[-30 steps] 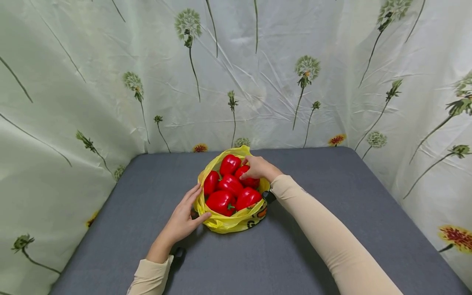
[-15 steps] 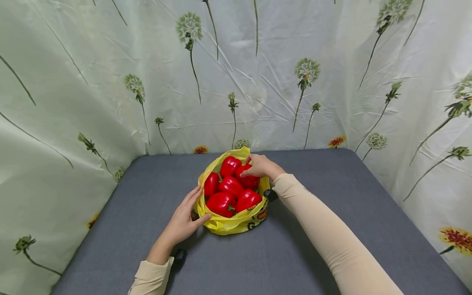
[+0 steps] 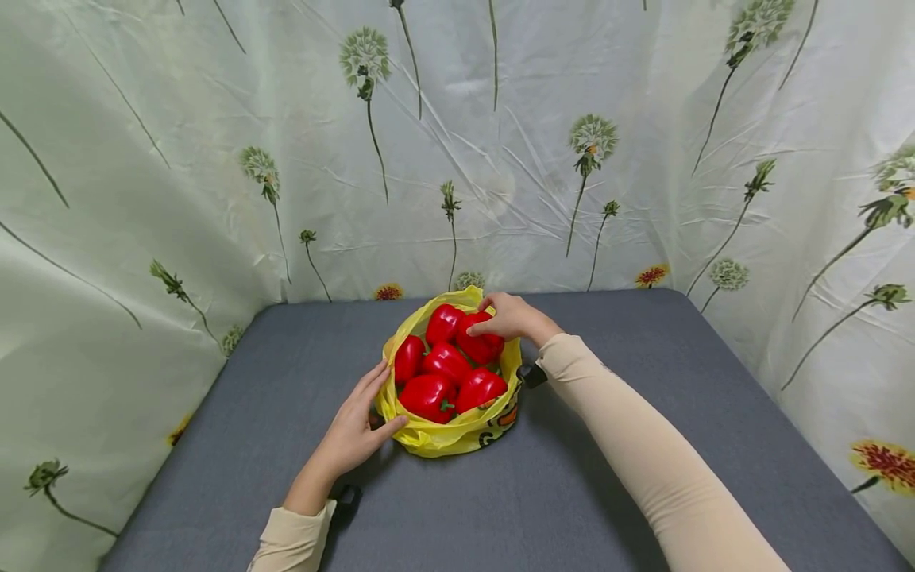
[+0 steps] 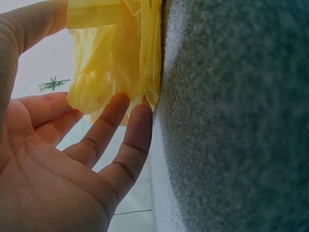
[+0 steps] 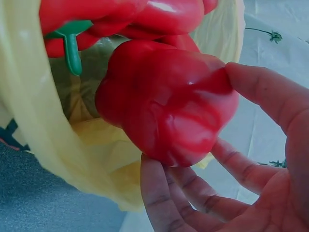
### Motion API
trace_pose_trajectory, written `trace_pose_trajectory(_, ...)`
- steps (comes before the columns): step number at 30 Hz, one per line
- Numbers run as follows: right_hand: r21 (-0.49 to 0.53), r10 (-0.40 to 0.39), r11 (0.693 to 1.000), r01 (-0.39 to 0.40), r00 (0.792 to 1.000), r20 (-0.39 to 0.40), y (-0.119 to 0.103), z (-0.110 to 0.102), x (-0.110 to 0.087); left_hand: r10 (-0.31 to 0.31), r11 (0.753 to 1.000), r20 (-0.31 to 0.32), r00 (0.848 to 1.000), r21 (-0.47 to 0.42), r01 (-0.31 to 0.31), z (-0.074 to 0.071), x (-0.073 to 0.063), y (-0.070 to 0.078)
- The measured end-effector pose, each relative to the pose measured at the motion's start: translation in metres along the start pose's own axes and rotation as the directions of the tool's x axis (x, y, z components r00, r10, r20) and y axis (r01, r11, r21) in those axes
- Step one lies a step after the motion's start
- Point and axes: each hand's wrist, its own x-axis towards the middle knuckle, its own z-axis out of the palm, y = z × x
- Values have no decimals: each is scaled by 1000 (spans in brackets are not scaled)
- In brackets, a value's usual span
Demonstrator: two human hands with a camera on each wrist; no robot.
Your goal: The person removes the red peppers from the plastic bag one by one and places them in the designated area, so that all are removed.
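A yellow plastic bag (image 3: 438,442), rolled open at the top, holds several shiny red bell peppers (image 3: 429,397) with green stems. My right hand (image 3: 516,319) reaches over the bag's far right side and grips a red bell pepper (image 3: 479,340). In the right wrist view, thumb and fingertips are set around that bell pepper (image 5: 166,101) at the bag's mouth. On the near left side, my left hand (image 3: 353,427) rests against the bag, thumb and fingers spread. The left wrist view shows its extended fingers (image 4: 133,152) along the yellow plastic (image 4: 113,60).
The bag stands on a grey cloth-covered table (image 3: 600,477), toward its far edge. A pale curtain (image 3: 500,143) printed with dandelions hangs behind the table and along both sides.
My right hand has risen slightly and shifted to the right, and the bell pepper in it has come up a little among the others. The left hand stays in place.
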Motion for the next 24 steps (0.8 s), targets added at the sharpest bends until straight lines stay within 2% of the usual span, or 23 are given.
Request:
trace_pose_trajectory(11,17,-46,999,47,997,-60,9,-12,-9,7,1000,-14,1000,-5,-7,1,-1,0)
trace_pose_trajectory(15,43,-32,998,36,997,-74,16,-20,-14,-15,1000,-1,1000,-8,15,1,0,0)
trace_pose_trajectory(24,96,17,995,-7,994,-110,34,-31,-25,-25,1000,6,1000,-8,25,0,0,-1)
